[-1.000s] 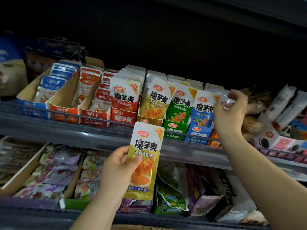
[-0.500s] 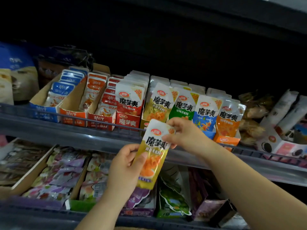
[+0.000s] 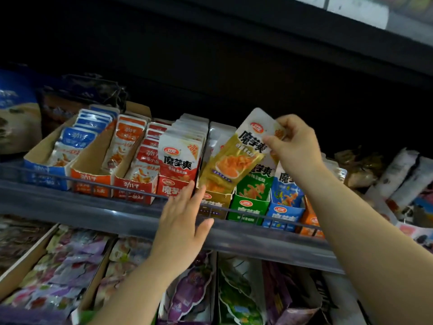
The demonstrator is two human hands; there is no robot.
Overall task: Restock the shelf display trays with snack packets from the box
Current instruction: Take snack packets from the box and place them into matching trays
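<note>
**Yellow snack packet [image 3: 236, 158] to be seated in its tray**

Pinched at its top corner by the fingers [image 3: 271, 141] of the right hand [image 3: 296, 148], it is held tilted over the yellow display tray [image 3: 214, 205]. The left hand [image 3: 182, 221] is spread open at the tray front. The packet should be squared upright, then lowered behind the front lip, label outward.

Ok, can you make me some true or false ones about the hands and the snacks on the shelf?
1. The right hand pinches the yellow packet. True.
2. The left hand holds a packet. False: it is open and holds nothing.
3. The yellow packet is tilted. True.
4. The green tray is left of the yellow tray. False: it is right of it.
</note>
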